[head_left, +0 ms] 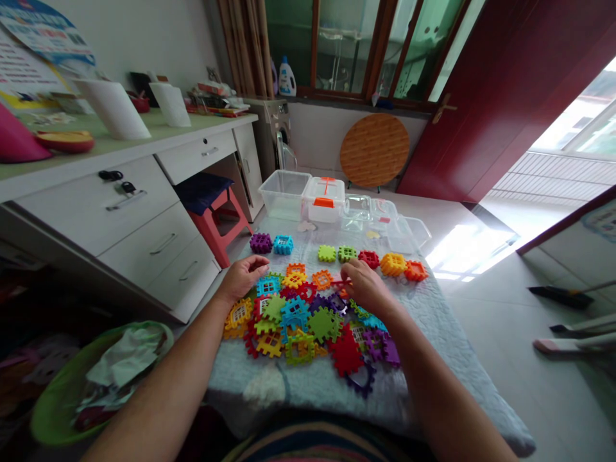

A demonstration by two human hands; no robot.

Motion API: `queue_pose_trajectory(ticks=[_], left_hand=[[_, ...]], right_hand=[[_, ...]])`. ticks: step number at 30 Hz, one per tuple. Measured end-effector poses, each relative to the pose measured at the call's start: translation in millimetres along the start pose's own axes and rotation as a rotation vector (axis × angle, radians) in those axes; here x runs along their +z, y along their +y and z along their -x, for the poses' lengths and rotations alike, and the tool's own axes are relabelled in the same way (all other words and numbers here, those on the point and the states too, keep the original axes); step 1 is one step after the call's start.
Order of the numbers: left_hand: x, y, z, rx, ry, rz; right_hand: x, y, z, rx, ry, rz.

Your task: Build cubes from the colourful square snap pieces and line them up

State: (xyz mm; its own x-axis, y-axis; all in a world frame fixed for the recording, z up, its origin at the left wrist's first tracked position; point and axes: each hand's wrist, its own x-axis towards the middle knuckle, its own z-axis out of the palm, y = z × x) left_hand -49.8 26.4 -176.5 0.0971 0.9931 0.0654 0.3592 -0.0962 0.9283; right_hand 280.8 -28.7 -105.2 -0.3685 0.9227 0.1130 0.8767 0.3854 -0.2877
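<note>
My left hand [246, 277] hovers at the left edge of a heap of toothed plastic building tiles, just above a blue tile [268, 286]. Its fingers are curled in toward the thumb, and no tile shows in them. Over the heap's far right side, my right hand [366, 282] has its fingertips closed on a red tile [341, 285], mostly hidden by the hand. The loose tiles include a large green one [325, 323], a red one [346, 350] and a yellow one [239, 313]. Beyond my hands stand stacks sorted by colour: purple [260, 242], blue [283, 244], yellow [393, 264] and orange [416, 271].
Clear plastic bins [285, 192] and an orange-latched box [324, 196] line the far end of the cloth-covered table [462, 378]. A white drawer desk [139, 218] and a red stool [219, 237] are on the left. A green basket [52, 410] holds cloth.
</note>
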Motion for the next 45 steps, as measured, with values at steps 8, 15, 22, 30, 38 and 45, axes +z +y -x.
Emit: queue_pose_trajectory(ticks=[8, 15, 22, 30, 38, 45], left_hand=[[0.4, 1, 1, -0.008, -0.003, 0.023], [1.1, -4, -1, 0.006, 0.005, 0.032], [0.3, -5, -2, -0.004, -0.008, 0.035], [0.5, -3, -1, -0.006, -0.007, 0.024], [-0.7, -5, -3, 0.004, -0.004, 0.007], [0.4, 0, -1, -0.005, 0.007, -0.015]], right_hand=[[-14, -24, -9, -0.143, -0.243, -0.018], [12, -70, -37, -0.006, -0.257, -0.036], [42, -79, -45, 0.140, -0.123, -0.182], [31, -50, -45, 0.293, -0.058, -0.602], [7, -25, -17, -0.025, 0.095, -0.396], [-4, -22, 2, -0.058, -0.078, -0.527]])
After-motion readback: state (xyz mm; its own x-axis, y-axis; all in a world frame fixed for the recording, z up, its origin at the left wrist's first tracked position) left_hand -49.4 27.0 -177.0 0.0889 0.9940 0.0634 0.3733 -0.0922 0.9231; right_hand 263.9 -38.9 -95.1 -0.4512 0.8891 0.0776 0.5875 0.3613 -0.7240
